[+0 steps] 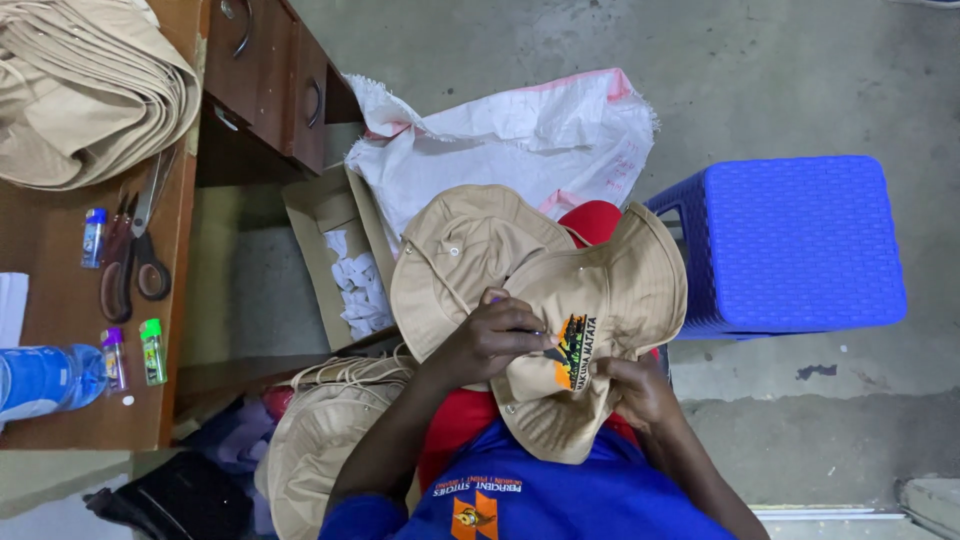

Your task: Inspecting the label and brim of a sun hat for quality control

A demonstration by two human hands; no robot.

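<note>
On my lap I hold a beige brimmed hat [610,290] with a coloured embroidered patch [572,350] on its crown. My left hand [492,340] grips the crown beside the patch, fingertips on its edge. My right hand [638,390] pinches the hat's lower brim just right of the patch. A second beige hat [455,255] lies under it on my knees.
A wooden desk [60,300] at left carries stacked beige hats [85,90], scissors [135,250], lighters [152,352] and a water bottle [45,380]. A cardboard box [345,255], a white sack [510,135] and a blue plastic stool [790,245] stand on the concrete floor. More hats [320,440] lie by my left leg.
</note>
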